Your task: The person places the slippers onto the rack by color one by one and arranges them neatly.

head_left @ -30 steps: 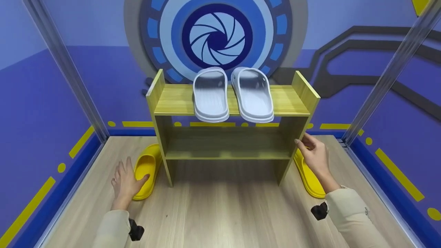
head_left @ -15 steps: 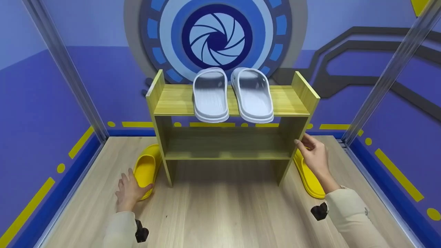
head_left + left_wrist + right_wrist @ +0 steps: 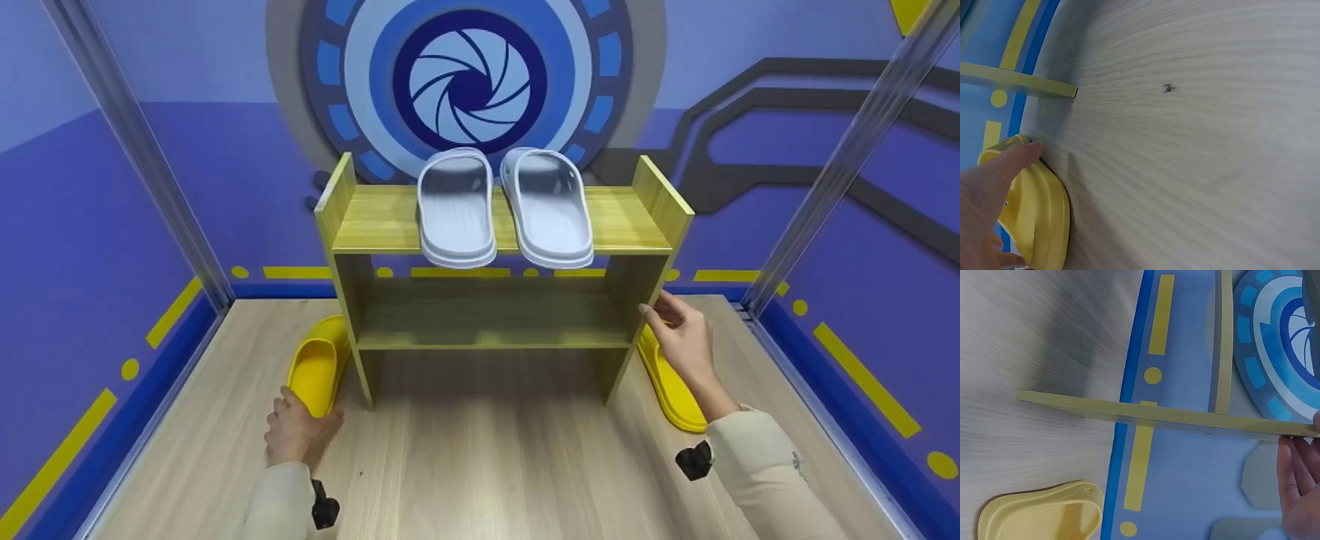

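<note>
A yellow clog (image 3: 315, 367) lies on the floor left of a small wooden shoe rack (image 3: 450, 307). My left hand (image 3: 296, 431) is at its heel end, fingers along one side and thumb stretched out on the other. In the left wrist view that thumb overlaps the clog (image 3: 1047, 214). My right hand (image 3: 688, 349) pinches the edge of the rack's right side panel (image 3: 1157, 413), fingers against its outer face. Beneath that hand a second yellow clog (image 3: 679, 394) lies on the floor, partly hidden. Two light grey clogs (image 3: 457, 217) stand side by side on the top shelf.
Blue printed walls (image 3: 187, 187) close in the back and both sides, with metal posts (image 3: 142, 150) in the corners. The wood-grain floor board (image 3: 480, 465) runs under the rack, between its two side panels.
My left hand has drawn back along the yellow clog towards its heel and a little to the right. My right hand keeps its hold on the rack; the grey clogs stay put.
</note>
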A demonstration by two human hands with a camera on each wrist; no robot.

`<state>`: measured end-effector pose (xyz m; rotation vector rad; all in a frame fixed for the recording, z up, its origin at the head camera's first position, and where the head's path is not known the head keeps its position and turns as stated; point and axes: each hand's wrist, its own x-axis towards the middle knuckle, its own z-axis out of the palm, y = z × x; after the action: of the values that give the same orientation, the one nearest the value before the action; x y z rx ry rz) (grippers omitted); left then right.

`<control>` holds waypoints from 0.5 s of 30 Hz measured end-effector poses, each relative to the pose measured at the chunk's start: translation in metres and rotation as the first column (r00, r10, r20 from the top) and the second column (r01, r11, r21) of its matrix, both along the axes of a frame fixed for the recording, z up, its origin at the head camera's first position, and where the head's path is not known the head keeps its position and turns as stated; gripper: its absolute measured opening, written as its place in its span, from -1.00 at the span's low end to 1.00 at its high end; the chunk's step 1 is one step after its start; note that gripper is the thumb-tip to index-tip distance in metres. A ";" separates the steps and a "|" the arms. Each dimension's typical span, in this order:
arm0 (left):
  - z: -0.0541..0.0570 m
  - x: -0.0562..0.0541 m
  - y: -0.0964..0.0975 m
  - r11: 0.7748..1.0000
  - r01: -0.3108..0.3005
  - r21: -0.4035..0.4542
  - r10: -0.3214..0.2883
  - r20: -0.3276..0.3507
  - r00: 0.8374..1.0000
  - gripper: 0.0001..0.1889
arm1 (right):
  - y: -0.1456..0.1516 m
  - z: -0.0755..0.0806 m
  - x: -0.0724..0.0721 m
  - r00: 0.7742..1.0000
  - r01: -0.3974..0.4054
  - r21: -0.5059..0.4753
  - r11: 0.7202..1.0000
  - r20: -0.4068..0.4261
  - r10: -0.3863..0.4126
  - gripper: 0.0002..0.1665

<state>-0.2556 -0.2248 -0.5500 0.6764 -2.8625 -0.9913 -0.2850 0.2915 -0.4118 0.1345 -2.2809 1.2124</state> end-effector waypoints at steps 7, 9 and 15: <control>-0.002 0.003 -0.001 1.000 0.002 -0.031 -0.003 -0.015 1.000 0.07 | 0.000 0.000 0.000 1.000 -0.005 -0.002 1.000 0.002 0.005 -0.51; -0.004 0.002 -0.002 0.999 0.003 -0.049 -0.004 -0.018 1.000 0.06 | -0.001 0.001 0.001 1.000 -0.013 -0.009 1.000 -0.002 0.013 -0.52; -0.010 -0.001 -0.001 0.995 -0.024 -0.100 0.021 -0.026 0.999 0.03 | -0.012 0.015 0.013 0.999 -0.039 -0.027 0.999 -0.029 0.038 -0.58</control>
<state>-0.2563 -0.2259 -0.5601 0.6812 -2.8539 -0.8402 -0.2724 0.2799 -0.3965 0.1849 -2.2454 1.2526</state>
